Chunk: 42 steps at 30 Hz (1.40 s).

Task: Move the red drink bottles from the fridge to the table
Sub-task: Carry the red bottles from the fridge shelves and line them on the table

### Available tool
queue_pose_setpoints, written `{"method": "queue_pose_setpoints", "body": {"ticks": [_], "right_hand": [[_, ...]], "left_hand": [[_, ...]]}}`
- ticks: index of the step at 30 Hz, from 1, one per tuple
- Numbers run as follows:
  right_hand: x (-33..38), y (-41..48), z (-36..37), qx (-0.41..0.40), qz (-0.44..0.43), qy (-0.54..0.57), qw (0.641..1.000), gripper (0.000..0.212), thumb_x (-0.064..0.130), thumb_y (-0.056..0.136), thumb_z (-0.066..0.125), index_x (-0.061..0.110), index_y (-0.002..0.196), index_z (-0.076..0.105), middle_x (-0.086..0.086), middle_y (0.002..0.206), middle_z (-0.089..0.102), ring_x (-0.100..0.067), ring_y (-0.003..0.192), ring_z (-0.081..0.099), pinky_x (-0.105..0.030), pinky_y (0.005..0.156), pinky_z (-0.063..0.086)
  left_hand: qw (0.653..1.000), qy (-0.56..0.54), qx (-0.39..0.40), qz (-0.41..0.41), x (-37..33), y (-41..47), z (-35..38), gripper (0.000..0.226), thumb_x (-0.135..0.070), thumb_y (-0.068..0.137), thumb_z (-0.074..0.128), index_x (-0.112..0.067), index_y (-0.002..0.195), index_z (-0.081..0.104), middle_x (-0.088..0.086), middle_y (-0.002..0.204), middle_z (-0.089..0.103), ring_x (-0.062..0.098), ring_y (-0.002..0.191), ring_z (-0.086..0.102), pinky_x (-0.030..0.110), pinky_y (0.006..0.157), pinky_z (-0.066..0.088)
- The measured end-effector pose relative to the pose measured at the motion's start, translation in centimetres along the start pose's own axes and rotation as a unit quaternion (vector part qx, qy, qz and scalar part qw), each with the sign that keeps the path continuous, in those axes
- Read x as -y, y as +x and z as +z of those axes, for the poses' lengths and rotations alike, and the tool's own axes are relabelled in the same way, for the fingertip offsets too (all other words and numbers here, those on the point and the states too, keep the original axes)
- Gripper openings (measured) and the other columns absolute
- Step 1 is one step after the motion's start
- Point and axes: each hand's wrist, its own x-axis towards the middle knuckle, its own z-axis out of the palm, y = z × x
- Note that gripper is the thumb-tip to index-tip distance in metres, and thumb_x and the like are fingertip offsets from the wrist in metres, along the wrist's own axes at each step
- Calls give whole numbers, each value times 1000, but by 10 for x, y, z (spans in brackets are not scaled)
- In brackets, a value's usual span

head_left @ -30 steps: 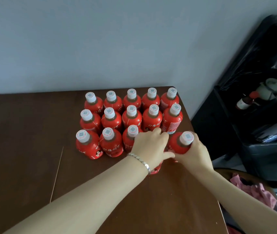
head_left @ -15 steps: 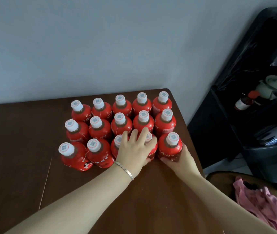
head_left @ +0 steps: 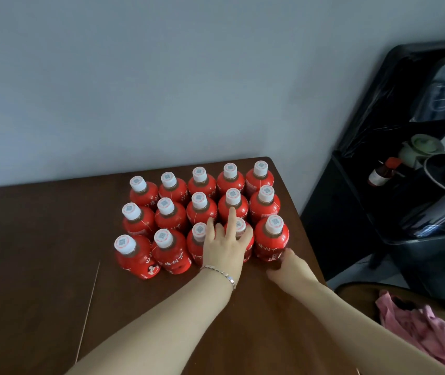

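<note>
Centre-frame on dark brown wooden table (head_left: 39,253): fifteen red plastic drink bottles with white caps (head_left: 171,220) packed three rows deep. Left hand (head_left: 225,247) fingers spread flat over a front-row bottle (head_left: 240,226); right hand (head_left: 287,269) touches the corner bottle (head_left: 271,240) base, curl unclear. Risk: a nudge domino-tips neighbours, or shoves right column off the nearby table edge

A single view is given, taken from a wide-angle camera worn on the head. The table (head_left: 39,280) is looked down on from its near side at close range, with the lens faced forward toward the grey wall (head_left: 161,77), by which the upper half of the frame is filled. The block of red bottles (head_left: 202,215) is held at centre frame. The left forearm (head_left: 175,320) and right forearm (head_left: 351,320) are seen entering from the bottom edge. A black cabinet (head_left: 351,212) is caught along the right edge.
</note>
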Motion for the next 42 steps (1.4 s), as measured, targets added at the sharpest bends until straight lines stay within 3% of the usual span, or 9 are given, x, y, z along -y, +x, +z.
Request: {"method": "queue_pose_setpoints", "body": {"ticks": [3,6,9,12,14,19,26,34,42], "right_hand": [[6,-25,-12,20,-47,-28,998,17,19,87,56,9,98,62,-4,94,63,-20,90,64,-31,78,54],[14,-56,-21,37,-81,-62,994,29,25,88,58,15,115,61,-1,111,63,-14,95,60,-24,80,50],[19,-97,-22,40,-90,-90,991,40,25,88,60,18,127,55,2,118,62,-12,106,58,-23,87,48],[18,-146,-21,7,-78,-83,994,41,24,88,60,17,127,54,2,119,63,-12,109,58,-23,89,47],[14,-184,-16,-31,-55,-75,995,39,24,87,60,17,126,56,2,122,61,-13,111,57,-24,91,47],[-13,-284,1,-109,4,-56,992,31,23,87,56,16,117,64,0,118,64,-18,108,59,-26,93,48],[-106,-444,10,-195,132,-32,971,30,26,91,50,12,114,62,-9,114,65,-26,108,60,-27,82,46],[-242,-693,58,-387,319,79,861,28,26,87,62,18,114,64,-3,112,69,-23,104,62,-25,91,47],[-362,-981,151,-442,485,107,747,28,25,90,57,13,113,65,-5,114,66,-22,104,61,-28,87,47]], "left_hand": [[998,-53,-17,-4,-3,-15,-24,78,-14,35,90,-25,109,69,23,121,59,38,102,64,53,95,41],[998,-44,8,44,-2,-34,-56,45,-19,57,82,-19,99,68,12,114,61,31,105,60,53,106,28],[991,-17,101,87,0,-59,-82,22,-25,91,46,-15,105,59,6,113,61,28,111,53,40,105,26],[983,-13,130,131,-2,-84,-107,23,-25,96,39,-13,105,57,6,108,64,28,102,60,31,76,37],[978,-26,123,166,-4,-102,-126,23,-24,96,39,-13,103,58,6,107,65,28,100,61,30,70,37],[958,-36,127,253,-29,-155,-173,25,-26,97,37,-15,108,57,5,112,63,26,103,59,31,73,40],[900,-64,135,409,-139,-250,-241,28,-25,94,40,-18,115,57,4,122,60,27,110,57,33,89,44],[774,-88,91,621,-322,-438,-306,28,-27,92,42,-17,110,60,8,117,63,28,106,59,31,85,46],[600,-84,0,795,-483,-725,-383,29,-25,93,41,-16,111,61,4,119,63,25,108,60,28,82,47]]}}
